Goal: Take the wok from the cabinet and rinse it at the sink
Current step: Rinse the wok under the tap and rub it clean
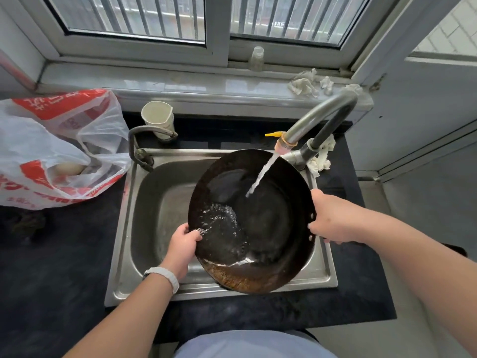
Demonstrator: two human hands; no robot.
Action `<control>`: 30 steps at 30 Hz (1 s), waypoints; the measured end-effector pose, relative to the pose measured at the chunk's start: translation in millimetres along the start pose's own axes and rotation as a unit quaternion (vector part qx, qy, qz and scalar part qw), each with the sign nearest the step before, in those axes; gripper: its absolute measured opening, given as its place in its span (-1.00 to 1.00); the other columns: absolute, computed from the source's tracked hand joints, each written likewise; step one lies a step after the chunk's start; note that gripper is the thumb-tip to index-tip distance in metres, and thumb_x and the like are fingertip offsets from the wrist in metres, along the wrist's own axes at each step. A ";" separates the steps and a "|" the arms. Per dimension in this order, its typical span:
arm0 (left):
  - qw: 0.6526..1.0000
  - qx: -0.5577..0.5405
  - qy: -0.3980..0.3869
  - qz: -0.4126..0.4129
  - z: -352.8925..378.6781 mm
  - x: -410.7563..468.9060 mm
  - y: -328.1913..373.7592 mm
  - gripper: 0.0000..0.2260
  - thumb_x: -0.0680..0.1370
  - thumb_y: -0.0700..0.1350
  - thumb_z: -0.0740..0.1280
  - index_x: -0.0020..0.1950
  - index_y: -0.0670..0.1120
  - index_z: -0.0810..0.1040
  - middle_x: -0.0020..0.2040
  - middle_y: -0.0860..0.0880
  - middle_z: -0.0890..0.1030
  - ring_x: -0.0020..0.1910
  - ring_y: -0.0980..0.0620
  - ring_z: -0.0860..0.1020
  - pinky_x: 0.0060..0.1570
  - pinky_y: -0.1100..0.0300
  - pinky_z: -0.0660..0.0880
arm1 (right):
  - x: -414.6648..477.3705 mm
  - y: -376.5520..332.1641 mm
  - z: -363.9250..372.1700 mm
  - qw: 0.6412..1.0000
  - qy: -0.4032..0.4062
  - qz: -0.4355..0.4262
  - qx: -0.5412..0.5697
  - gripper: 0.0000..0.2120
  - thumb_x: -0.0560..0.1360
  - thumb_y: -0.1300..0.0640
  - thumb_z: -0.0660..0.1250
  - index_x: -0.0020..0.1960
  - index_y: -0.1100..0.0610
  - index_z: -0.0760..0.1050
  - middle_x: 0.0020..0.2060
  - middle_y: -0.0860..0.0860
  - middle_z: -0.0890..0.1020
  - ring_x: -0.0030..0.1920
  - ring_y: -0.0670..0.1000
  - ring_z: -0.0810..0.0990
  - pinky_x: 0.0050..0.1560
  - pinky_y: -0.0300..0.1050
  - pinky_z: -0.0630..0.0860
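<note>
Seen from above, a dark round wok (258,223) is held tilted over a steel sink (154,202) set into a dark worktop (51,267). The left hand (182,250), with a pale band (162,276) on its wrist, has its grip clamped on the wok's near-left rim, thumb inside the bowl. The right hand (333,220) has its grip curled tight round the wok's right edge, probably on a handle hidden beneath the fingers. A curved faucet (317,117) at the far right pours a stream of water (262,174) into the wok, where it pools and bubbles toward the left side. A red-and-white plastic bag (51,146) lies on the worktop at left. A pale cup (157,118) stands just beyond the sink.
</note>
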State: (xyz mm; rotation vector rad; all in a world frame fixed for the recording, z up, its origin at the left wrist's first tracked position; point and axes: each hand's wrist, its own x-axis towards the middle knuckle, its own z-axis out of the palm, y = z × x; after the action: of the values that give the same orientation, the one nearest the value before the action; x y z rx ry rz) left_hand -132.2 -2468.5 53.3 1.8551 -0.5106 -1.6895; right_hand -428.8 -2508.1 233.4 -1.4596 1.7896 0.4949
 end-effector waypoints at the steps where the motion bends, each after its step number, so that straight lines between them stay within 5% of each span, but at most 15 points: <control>1: 1.000 0.007 0.005 0.004 -2.9 -0.2 -1.2 -0.76 0.58 -0.34 0.21 0.12 -0.10 0.59 0.04 -0.12 0.68 0.03 -0.09 0.62 0.00 0.01 0.58 | 3.9 0.7 -0.3 1.000 -0.020 0.006 0.020 -0.71 0.51 0.26 0.24 0.21 0.11 0.30 -0.16 0.18 0.67 -0.32 0.12 0.68 -0.43 -0.04 0.55; 5: 0.999 0.035 0.031 0.013 -16.0 -2.8 0.2 -0.79 0.57 -0.30 0.24 0.01 -0.12 0.65 -0.05 -0.15 0.69 -0.06 -0.09 0.58 -0.05 0.04 0.49 | 19.3 4.9 -0.6 0.993 -0.090 0.029 0.077 -0.73 0.50 0.27 0.32 0.17 0.20 0.37 -0.14 0.25 0.70 -0.36 0.14 0.67 -0.44 -0.08 0.54; 11: 0.998 -0.011 0.061 0.021 -39.1 -9.8 4.8 -0.78 0.56 -0.22 0.30 0.14 -0.10 0.67 0.07 -0.15 0.71 0.02 -0.06 0.63 -0.01 0.08 0.54 | 35.0 13.1 17.6 0.982 -0.155 0.026 0.101 -0.73 0.43 0.24 0.35 0.08 0.30 0.41 -0.31 0.32 0.68 -0.41 0.16 0.57 -0.42 -0.09 0.51; 15: 0.998 -0.060 0.022 0.024 -45.6 -21.9 12.1 -0.69 0.58 -0.20 0.22 0.20 -0.10 0.70 0.13 -0.22 0.71 0.14 -0.20 0.66 0.19 -0.12 0.56 | 42.0 20.4 41.3 0.976 -0.170 -0.003 0.136 -0.64 0.42 0.20 0.42 0.15 0.19 0.39 -0.06 0.29 0.69 -0.28 0.10 0.69 -0.34 -0.11 0.57; 19: 0.996 -0.071 0.017 0.056 -38.1 -30.6 18.8 -0.63 0.60 -0.27 0.16 0.25 -0.03 0.66 0.14 -0.18 0.70 0.16 -0.22 0.64 0.03 0.01 0.57 | 45.7 27.1 61.0 0.977 -0.183 -0.024 0.110 -0.55 0.39 0.14 0.41 0.21 0.13 0.33 -0.01 0.28 0.68 -0.22 0.06 0.65 -0.24 -0.08 0.58; 21: 0.993 -0.090 0.046 0.054 -34.1 -30.3 23.2 -0.57 0.61 -0.28 0.18 0.44 0.00 0.54 0.25 -0.09 0.66 0.19 -0.09 0.63 0.04 0.05 0.56 | 44.1 29.2 66.3 0.977 -0.184 -0.032 0.100 -0.54 0.43 0.12 0.38 0.26 0.10 0.30 -0.01 0.19 0.66 -0.21 0.00 0.63 -0.20 -0.07 0.61; 24: 0.993 -0.090 0.048 0.055 -27.8 -29.9 30.5 -0.48 0.61 -0.29 0.19 0.57 -0.02 0.38 0.34 -0.07 0.58 0.27 -0.06 0.58 0.08 0.09 0.54 | 36.4 32.8 77.1 0.982 -0.175 -0.072 0.006 -0.28 0.48 0.06 0.34 0.56 -0.10 0.12 0.21 0.03 0.61 0.01 -0.05 0.63 -0.05 -0.20 0.55; 26: 0.994 -0.085 0.043 0.055 -24.6 -29.4 33.2 -0.47 0.61 -0.29 0.18 0.59 -0.03 0.35 0.35 -0.07 0.57 0.29 -0.07 0.56 0.15 0.07 0.53 | 34.5 37.0 89.1 0.982 -0.143 -0.108 -0.059 -0.37 0.50 -0.01 0.33 0.55 -0.03 0.28 0.23 -0.02 0.61 0.12 -0.02 0.60 -0.02 -0.28 0.47; 28: 0.995 -0.077 0.043 0.046 -24.8 -26.1 32.8 -0.46 0.60 -0.27 0.20 0.59 -0.01 0.35 0.38 -0.07 0.56 0.32 -0.07 0.55 0.30 0.00 0.49 | 35.3 41.5 98.6 0.982 -0.109 -0.137 -0.072 -0.57 0.52 -0.09 0.33 0.36 -0.02 0.50 0.04 -0.06 0.63 -0.02 -0.02 0.57 -0.20 -0.27 0.43; 30: 0.996 -0.073 0.039 0.039 -24.7 -24.8 33.7 -0.46 0.59 -0.21 0.23 0.59 0.03 0.35 0.43 -0.07 0.53 0.37 -0.09 0.52 0.42 -0.07 0.42 | 37.8 44.4 106.0 0.978 -0.091 -0.161 -0.093 -0.66 0.55 -0.17 0.30 0.23 -0.03 0.58 0.01 -0.03 0.63 -0.04 0.01 0.56 -0.18 -0.17 0.44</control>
State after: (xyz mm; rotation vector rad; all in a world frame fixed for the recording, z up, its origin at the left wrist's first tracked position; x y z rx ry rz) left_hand -107.8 -2474.7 94.8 1.7661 -0.4119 -1.5530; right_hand -440.0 -2445.9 130.3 -1.7330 1.3607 0.6176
